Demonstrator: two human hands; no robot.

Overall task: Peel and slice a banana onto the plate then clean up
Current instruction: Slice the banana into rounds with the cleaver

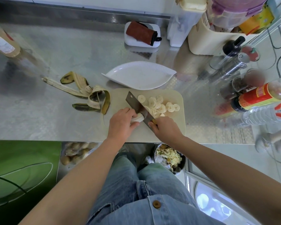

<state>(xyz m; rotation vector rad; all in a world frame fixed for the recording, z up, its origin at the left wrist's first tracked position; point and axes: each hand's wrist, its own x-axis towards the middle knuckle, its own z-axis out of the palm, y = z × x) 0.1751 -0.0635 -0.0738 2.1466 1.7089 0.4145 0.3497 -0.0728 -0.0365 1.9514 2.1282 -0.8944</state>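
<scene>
A cream cutting board point(173, 96) lies on the steel counter. My left hand point(122, 122) grips the short remaining stub of peeled banana point(137, 118) on the board. My right hand point(166, 128) holds the handle of a cleaver point(135, 103), its blade standing against the stub's cut end. Several banana slices point(161, 106) lie in a loose pile to the right of the blade. A white leaf-shaped plate point(139, 74) sits just behind the board with nothing on it. The banana peel point(86, 93) is spread on the counter left of the board.
Sauce and water bottles point(258, 101) and shakers point(230, 65) crowd the counter's right side. A white dish with a brown cloth point(142, 34) stands at the back. A jar point(2, 41) is at far left. A waste bin with scraps point(169, 157) sits below the counter edge.
</scene>
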